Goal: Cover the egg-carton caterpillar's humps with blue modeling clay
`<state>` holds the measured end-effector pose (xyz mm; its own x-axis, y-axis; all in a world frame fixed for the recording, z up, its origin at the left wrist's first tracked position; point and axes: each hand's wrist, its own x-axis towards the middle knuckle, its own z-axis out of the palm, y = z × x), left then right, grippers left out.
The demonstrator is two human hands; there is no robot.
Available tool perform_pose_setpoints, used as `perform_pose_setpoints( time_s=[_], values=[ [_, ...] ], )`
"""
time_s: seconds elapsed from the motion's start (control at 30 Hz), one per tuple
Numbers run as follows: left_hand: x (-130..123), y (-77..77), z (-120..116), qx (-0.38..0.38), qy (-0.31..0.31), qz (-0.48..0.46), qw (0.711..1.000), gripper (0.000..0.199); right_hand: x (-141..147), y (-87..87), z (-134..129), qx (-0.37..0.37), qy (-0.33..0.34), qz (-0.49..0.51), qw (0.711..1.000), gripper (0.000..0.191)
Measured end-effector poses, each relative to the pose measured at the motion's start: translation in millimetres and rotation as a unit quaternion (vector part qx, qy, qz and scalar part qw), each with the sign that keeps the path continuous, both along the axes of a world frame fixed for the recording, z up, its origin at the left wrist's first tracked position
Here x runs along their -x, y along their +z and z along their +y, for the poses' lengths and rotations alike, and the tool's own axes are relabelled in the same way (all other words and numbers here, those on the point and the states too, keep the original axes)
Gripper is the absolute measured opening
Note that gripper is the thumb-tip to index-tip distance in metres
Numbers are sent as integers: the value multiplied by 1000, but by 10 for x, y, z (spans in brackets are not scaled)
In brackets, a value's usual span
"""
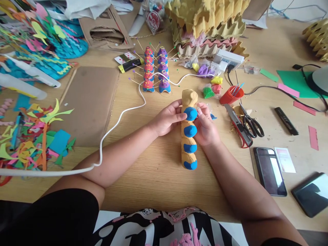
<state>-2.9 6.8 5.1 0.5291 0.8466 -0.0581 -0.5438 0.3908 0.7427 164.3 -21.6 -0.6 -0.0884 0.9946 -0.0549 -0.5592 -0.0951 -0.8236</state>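
Observation:
Between both hands I hold a strip of yellow egg carton [189, 140], its bumps running away from me. Several bumps carry blue clay patches [190, 131]; the farthest bump is bare yellow. My left hand [169, 118] grips the strip's left side, thumb on the second bump from the far end. My right hand [206, 124] grips the right side, thumb and fingers at the blue patch there. Beyond the hands stand finished-looking carton caterpillars, one red [148, 71] and one purple [164, 76], with faces and pin-like antennae. Some fingers are hidden behind the strip.
A white cable [123, 112] crosses the table and my left forearm. Paper scraps [60, 141] and cardboard [88, 99] lie left. To the right are a red cup [232, 95], scissors [252, 124], a utility knife [238, 126] and a phone [270, 171]. Egg trays [205, 24] are stacked behind.

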Motion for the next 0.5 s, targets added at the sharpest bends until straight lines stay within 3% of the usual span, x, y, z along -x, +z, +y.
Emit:
perform_pose_setpoints(
  time_s=[0.27, 0.5],
  values=[
    [20, -36, 8, 15, -2, 11, 1000, 63, -2, 13, -24, 46, 32, 38, 998, 58],
    [34, -53, 15, 40, -18, 11, 999, 49, 2, 34, -38, 53, 58, -5, 997, 58]
  ],
)
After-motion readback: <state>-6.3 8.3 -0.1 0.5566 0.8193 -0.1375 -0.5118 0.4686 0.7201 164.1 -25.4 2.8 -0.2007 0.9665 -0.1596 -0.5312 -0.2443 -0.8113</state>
